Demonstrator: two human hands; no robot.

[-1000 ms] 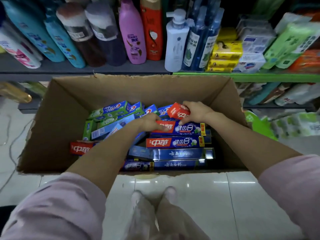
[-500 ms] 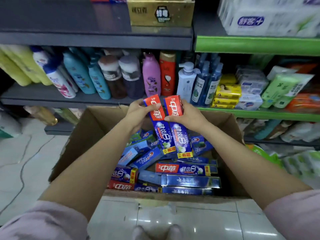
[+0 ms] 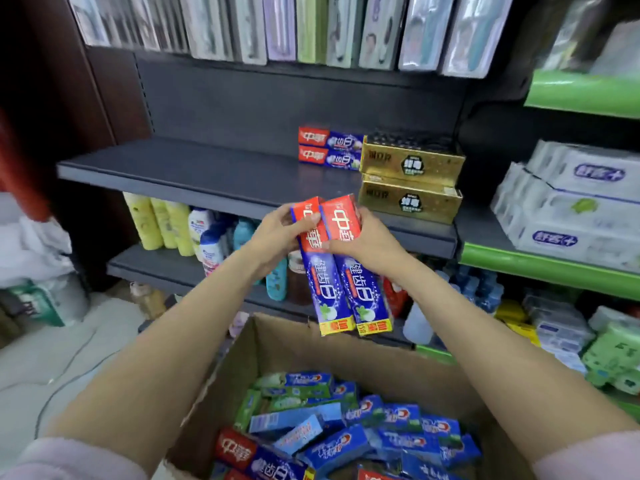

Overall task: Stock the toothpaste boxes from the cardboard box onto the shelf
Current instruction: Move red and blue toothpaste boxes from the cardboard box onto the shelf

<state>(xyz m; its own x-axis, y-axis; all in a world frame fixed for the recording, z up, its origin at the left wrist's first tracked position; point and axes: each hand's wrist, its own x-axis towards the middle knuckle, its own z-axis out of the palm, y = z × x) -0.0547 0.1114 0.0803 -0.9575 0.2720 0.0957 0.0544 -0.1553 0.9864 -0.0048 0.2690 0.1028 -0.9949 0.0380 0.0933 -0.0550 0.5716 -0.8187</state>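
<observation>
I've got 2 red-and-blue toothpaste boxes (image 3: 341, 268) side by side, upright w/ red ends up, yellow ends down, held just in front of the dark grey shelf (image 3: 194, 174). 2 matching boxes (image 3: 329, 148) already lie stacked on that shelf, toward its right end. Cardboard box (image 3: 277, 344) sits open below, w/ a jumble of blue, green & red toothpaste boxes (image 3: 346, 427) inside.
</observation>
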